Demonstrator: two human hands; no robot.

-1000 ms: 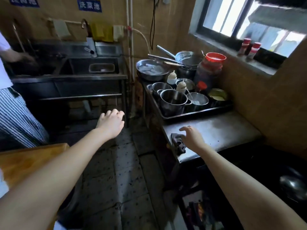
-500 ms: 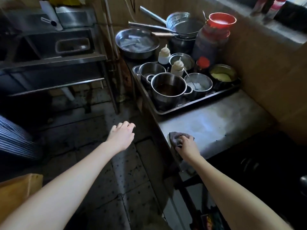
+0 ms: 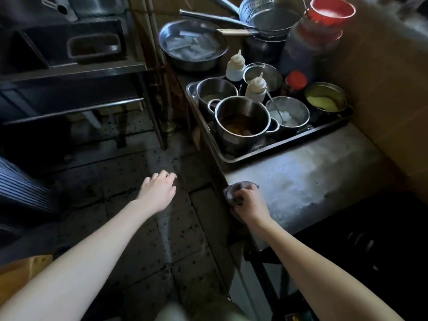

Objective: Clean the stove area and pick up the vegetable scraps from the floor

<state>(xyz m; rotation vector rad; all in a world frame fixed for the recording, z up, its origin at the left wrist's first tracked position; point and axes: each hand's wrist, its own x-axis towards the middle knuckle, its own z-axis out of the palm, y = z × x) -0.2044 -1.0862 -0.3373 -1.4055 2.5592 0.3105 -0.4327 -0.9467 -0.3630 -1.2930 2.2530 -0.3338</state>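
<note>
The right hand (image 3: 251,205) grips a dark cloth (image 3: 234,190) at the surface (image 3: 312,179) edge; the left hand (image 3: 158,191) hangs loosely curled, empty, over the floor (image 3: 148,246).

Rag (image 3: 232,193) is cloth, nubby & matt. Counter (image 3: 312,181) = bare metal, dull w/ a chalky smeared film, def not shiny. Tray (image 3: 289,144) + big pot (image 3: 240,107) are stainless, smooth, glossy. Squeeze bottles (image 3: 235,66) look like cloudy plastic, red lid (image 3: 331,10) glossy plastic. Floor tiles (image 3: 139,228) matt, speckled, rough-ish. Board (image 3: 20,272) btm left = wood.
</note>
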